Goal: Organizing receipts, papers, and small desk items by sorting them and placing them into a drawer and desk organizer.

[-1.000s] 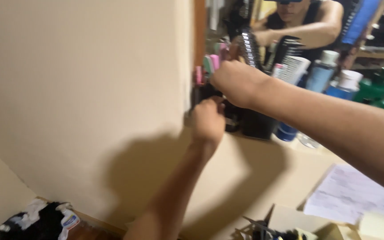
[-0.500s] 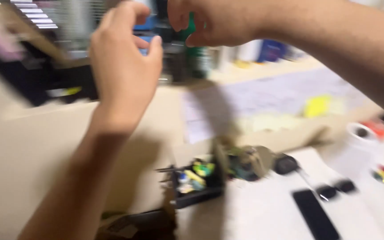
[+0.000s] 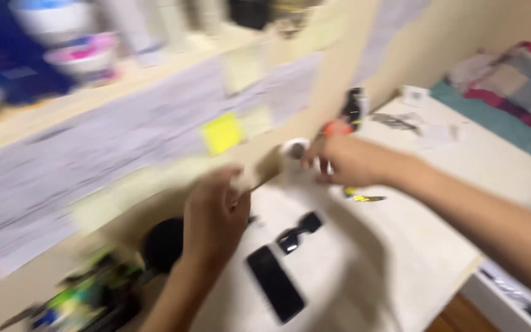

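Just past my right hand (image 3: 339, 161) sits a small white round tub (image 3: 294, 147), probably light and rigid, best gripped around its rim; fingers curl, empty. My left hand (image 3: 216, 215) hovers half-open.

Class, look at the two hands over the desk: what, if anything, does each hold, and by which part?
Too blurred to tell: the right hand reaches a white cup; the left hand hovers.
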